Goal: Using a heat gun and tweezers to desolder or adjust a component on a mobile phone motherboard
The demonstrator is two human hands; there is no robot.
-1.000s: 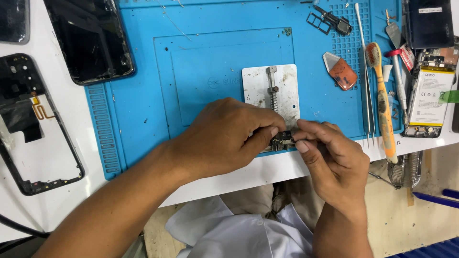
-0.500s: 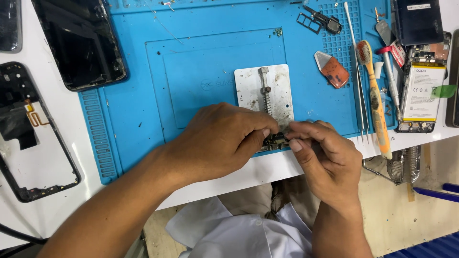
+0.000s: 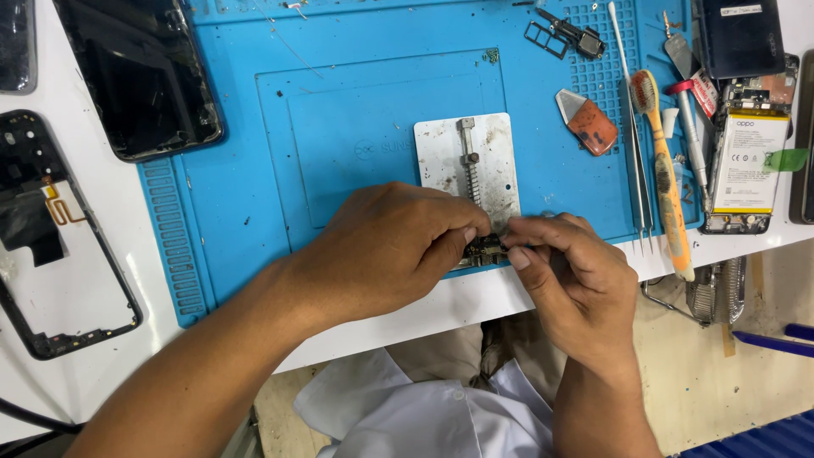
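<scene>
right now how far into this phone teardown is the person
Done, as it looks: the phone is apart. The black frame lies at the left, the dark screen panel above it, and the opened phone body with its battery at the right. In hand: the left hand and right hand pinch a small circuit board at the metal holder plate. Left: nothing looks reassembled.

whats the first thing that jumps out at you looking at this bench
Both hands meet at the near edge of the big blue work mat: the left hand and right hand pinch a small dark circuit part between their fingertips, just below a scuffed metal holder plate. On the right lie a yellow-handled brush and an opened phone showing its battery; a dark phone screen sits upper left.
</scene>
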